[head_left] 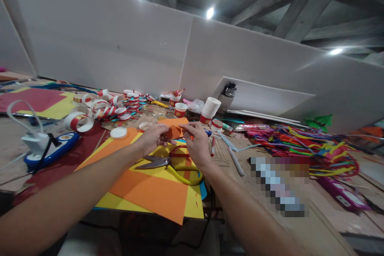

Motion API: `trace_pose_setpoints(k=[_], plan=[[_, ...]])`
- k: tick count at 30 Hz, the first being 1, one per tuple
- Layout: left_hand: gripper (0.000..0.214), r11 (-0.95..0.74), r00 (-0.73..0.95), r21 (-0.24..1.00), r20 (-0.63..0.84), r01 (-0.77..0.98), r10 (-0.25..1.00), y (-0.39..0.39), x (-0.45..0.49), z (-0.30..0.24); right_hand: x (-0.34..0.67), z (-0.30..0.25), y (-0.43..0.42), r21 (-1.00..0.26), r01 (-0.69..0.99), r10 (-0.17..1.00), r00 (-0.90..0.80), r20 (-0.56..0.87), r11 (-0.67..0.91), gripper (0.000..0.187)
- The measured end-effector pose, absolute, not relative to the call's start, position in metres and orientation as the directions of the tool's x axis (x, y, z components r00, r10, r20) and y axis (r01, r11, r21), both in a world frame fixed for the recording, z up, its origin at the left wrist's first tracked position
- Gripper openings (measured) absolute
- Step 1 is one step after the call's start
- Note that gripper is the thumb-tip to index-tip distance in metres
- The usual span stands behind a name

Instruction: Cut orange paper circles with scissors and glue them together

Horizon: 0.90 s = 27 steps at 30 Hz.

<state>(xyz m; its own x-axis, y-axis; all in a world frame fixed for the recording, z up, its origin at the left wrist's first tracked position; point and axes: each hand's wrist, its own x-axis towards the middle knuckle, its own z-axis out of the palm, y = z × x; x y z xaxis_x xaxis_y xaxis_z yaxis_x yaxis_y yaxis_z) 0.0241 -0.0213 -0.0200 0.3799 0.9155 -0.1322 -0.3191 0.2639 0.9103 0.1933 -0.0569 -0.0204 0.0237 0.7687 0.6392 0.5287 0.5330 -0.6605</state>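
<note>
Between both hands is a small piece of orange paper (175, 131), held up over the table. My left hand (155, 138) pinches its left side, the fingers closed. At its right edge, my right hand (196, 141) grips with thumb and forefinger together. Just below the hands lie scissors (154, 163) with one red and one yellow handle, their blades spread toward the left. They rest on yellow paper (126, 202) and orange paper sheets (150, 192). A round white disc (118, 133) lies on the sheets, left of my left hand.
Behind the hands stand a stack of paper cups (211, 108), a single paper cup (181, 110) and a dark bottle (226, 98). Cut cup rings (79, 121) and a blue power strip (57, 150) are at left. Colourful pipe cleaners (303, 140) spread at right.
</note>
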Motion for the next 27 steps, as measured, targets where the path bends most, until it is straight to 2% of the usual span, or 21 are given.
trace_pose_setpoints(k=[3, 6, 8, 10, 13, 15, 20, 27], plan=[[0.010, 0.280, 0.439, 0.884, -0.097, -0.373, 0.893, -0.022, 0.024, -0.018, 0.192, -0.023, -0.058, -0.526, 0.620, 0.722, -0.099, 0.685, 0.583, 0.032], [0.014, 0.241, 0.440, 0.900, -0.063, -0.363, 0.896, -0.021, 0.024, -0.018, 0.191, -0.026, -0.057, -0.483, 0.628, 0.712, -0.169, 0.682, 0.611, 0.033], [0.021, 0.199, 0.410, 0.915, -0.041, -0.350, 0.911, -0.019, 0.023, -0.019, 0.191, -0.026, -0.056, -0.524, 0.598, 0.730, -0.158, 0.665, 0.606, 0.035], [0.025, 0.145, 0.378, 0.929, -0.007, -0.340, 0.926, -0.018, 0.022, -0.022, 0.191, -0.024, -0.055, -0.631, 0.538, 0.777, -0.077, 0.625, 0.560, 0.036], [0.032, 0.041, 0.344, 0.952, 0.069, -0.303, 0.937, -0.015, 0.022, -0.028, 0.191, -0.022, -0.054, -0.798, 0.426, 0.870, 0.050, 0.491, 0.426, 0.034], [0.035, -0.010, 0.346, 0.961, 0.109, -0.275, 0.932, -0.014, 0.023, -0.030, 0.191, -0.023, -0.052, -0.859, 0.381, 0.914, 0.079, 0.398, 0.341, 0.027], [0.030, 0.026, 0.404, 0.958, 0.096, -0.286, 0.910, -0.015, 0.022, -0.030, 0.193, -0.026, -0.048, -0.923, 0.288, 0.945, 0.126, 0.301, 0.255, 0.024], [0.025, 0.090, 0.422, 0.952, 0.045, -0.294, 0.905, -0.018, 0.022, -0.026, 0.194, -0.024, -0.048, -0.944, 0.237, 0.946, 0.171, 0.275, 0.232, 0.027]])
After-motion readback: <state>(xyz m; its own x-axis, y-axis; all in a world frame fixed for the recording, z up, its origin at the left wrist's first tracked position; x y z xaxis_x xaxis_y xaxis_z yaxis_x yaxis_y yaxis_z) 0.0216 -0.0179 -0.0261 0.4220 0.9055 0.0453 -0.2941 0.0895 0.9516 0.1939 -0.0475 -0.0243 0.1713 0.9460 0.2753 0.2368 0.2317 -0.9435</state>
